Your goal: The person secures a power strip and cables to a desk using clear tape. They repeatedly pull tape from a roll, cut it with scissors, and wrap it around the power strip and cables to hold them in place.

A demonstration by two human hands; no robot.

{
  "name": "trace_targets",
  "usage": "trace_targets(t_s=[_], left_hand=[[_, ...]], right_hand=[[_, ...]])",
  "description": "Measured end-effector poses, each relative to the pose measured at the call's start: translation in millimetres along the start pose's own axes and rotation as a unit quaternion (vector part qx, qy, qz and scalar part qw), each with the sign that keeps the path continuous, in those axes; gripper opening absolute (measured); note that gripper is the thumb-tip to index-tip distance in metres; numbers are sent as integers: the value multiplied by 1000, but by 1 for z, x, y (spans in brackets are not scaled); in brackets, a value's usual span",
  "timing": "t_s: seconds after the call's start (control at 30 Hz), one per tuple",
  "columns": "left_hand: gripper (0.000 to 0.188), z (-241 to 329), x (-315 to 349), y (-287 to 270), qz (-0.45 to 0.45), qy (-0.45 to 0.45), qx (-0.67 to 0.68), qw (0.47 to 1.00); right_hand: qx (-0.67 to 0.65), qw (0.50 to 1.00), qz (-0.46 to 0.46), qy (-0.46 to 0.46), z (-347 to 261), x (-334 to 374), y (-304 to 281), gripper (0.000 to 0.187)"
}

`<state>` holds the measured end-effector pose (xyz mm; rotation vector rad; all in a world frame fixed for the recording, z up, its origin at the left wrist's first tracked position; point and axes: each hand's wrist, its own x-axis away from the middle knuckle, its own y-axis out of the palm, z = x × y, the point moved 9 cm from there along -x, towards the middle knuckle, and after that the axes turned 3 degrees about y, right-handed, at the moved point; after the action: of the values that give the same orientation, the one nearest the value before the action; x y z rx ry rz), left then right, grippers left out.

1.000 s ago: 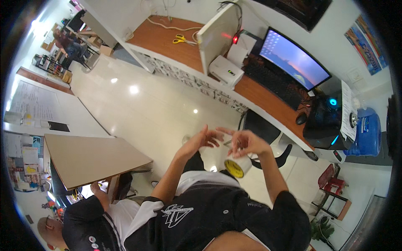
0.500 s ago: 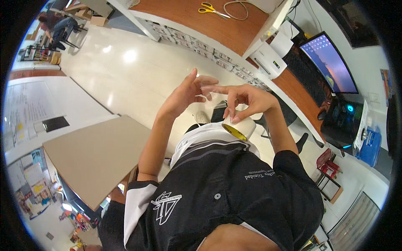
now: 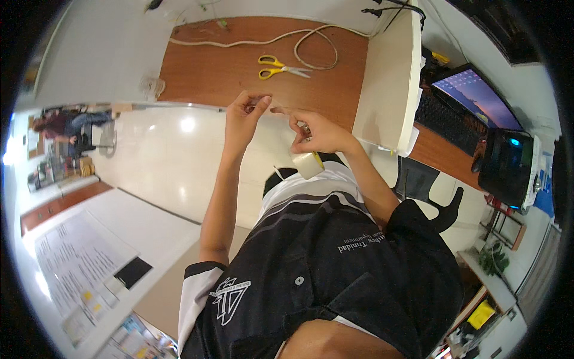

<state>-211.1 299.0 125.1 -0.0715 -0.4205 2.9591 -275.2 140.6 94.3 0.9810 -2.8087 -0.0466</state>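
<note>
A roll of clear tape [image 3: 308, 166] with a yellow inner core hangs under my right hand [image 3: 320, 133], its rim caught by the thumb and fingers. The index finger of that hand stretches toward my left hand [image 3: 246, 116]. On the left, thumb and fingertips are pinched together; what sits between them is too thin or too small to make out. Both hands are raised in front of the desk's near edge, a short gap between them. Beyond them, yellow-handled scissors [image 3: 286, 69] lie on the brown desktop [image 3: 209, 72], blades pointing right.
A pale cable [image 3: 225, 45] loops across the desk behind the scissors. A white partition [image 3: 388, 90] bounds the desktop on the right, with a monitor [image 3: 478, 99] past it. A black chair [image 3: 417, 178] stands below. Far left, another person [image 3: 60, 128] sits.
I have turned toward the desk, so the scissors and desktop now lie ahead of my hands. My left fingers have closed from spread into a pinch. The tape roll has tilted.
</note>
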Motion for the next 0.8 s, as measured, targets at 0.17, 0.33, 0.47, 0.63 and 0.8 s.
trace_targets(t_s=[0.17,0.33,0.47,0.63,0.8], left_hand=[[26,-23,-113,-21,71,35,86,993],[24,-11,-197,-10,-41,68,119,990],[23,-19,-237,14,-143,92,89,981],[23,-22,-257,35,-268,92,170,944],[27,-43,-270,73,-383,59,216,896]], right_hand=[[-34,989,125,73,55,-27,-57,61],[-76,948,299,82,145,-52,-104,47],[76,914,378,125,190,-95,-118,37],[276,800,508,162,157,-130,-105,19],[344,745,501,275,153,-143,-96,37]])
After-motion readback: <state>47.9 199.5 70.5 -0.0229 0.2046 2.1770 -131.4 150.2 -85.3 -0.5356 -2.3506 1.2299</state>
